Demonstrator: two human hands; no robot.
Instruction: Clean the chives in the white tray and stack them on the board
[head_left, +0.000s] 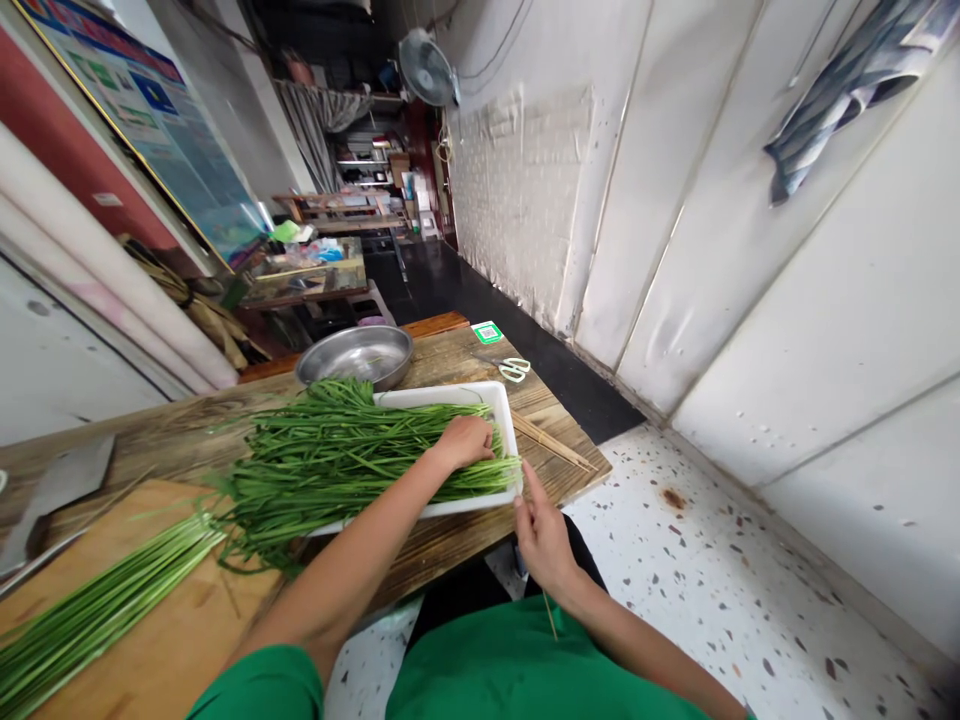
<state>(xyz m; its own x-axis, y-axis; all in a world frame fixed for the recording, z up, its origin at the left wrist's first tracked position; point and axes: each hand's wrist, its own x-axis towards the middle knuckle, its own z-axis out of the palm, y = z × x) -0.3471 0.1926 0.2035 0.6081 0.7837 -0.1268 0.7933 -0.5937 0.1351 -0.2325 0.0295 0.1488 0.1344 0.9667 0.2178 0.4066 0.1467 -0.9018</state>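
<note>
A large heap of garlic chives (337, 440) lies in a white plastic tray (508, 425), the green leaves spilling over its left end and the pale stems towards the right. My left hand (466, 442) reaches over the heap with its fingers curled round some stems near the right end. At the tray's near right corner is my right hand (544, 535), fingers bent against the stem ends and the rim; what lies between them is hidden. A thin dry straw (550, 615) hangs below that hand. More chives (112, 610) lie in a bundle on a wooden cutting board (187, 640).
A cleaver (67, 485) lies beyond the board at the left. Behind the tray stands a steel bowl (360, 355). Scissors (514, 369), a green code card (487, 333) and dry straws (555, 442) lie near the table's right end. A wall runs along the right.
</note>
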